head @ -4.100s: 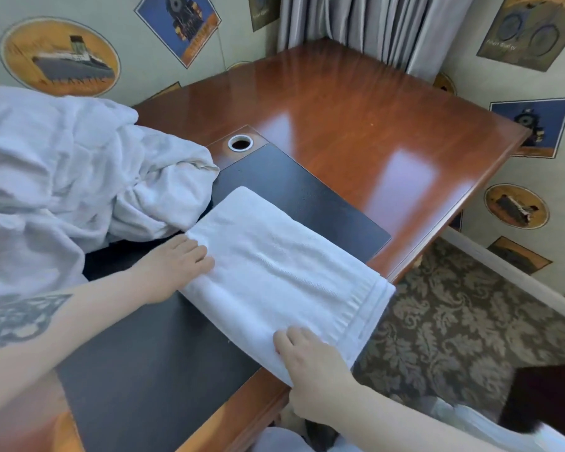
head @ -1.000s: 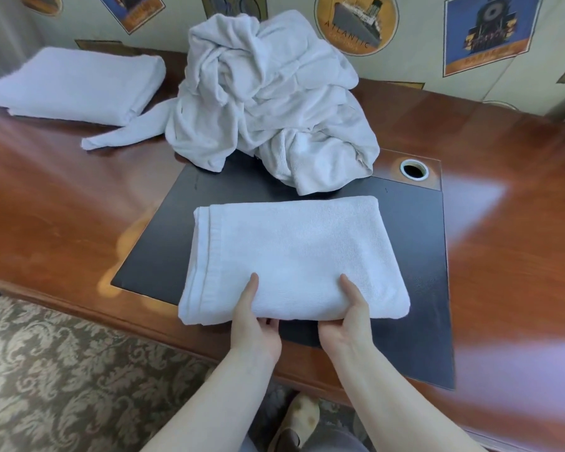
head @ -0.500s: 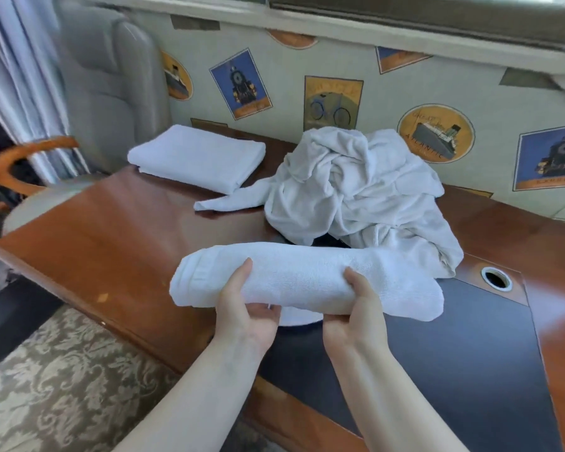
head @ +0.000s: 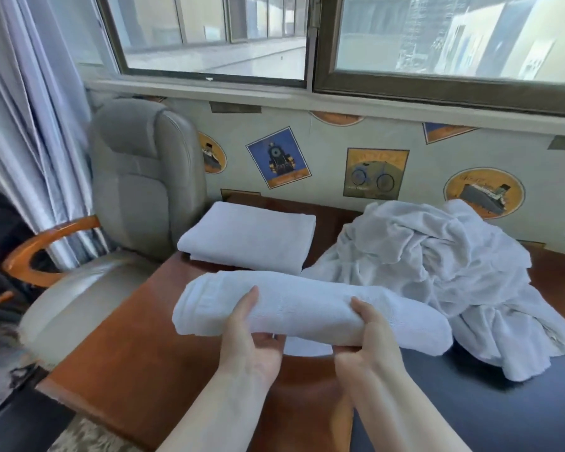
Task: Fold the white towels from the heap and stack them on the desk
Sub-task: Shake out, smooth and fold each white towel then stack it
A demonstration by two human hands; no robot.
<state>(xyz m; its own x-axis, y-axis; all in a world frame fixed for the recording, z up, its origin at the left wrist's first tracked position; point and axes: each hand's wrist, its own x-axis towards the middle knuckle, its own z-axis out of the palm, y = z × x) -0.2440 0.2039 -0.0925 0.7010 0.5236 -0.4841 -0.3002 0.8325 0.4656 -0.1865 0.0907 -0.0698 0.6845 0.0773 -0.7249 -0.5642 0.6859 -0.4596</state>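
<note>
Folded towel in both hands' grip

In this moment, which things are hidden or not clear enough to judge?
- Head view: the fingers of the left hand and right hand lie under the folded towel; only the thumbs show.
- How many towels the stack holds: its layers are too blurred to count.
- How many towels remain in the heap: they are tangled together.
- The desk beyond the right edge is cut off.
</note>
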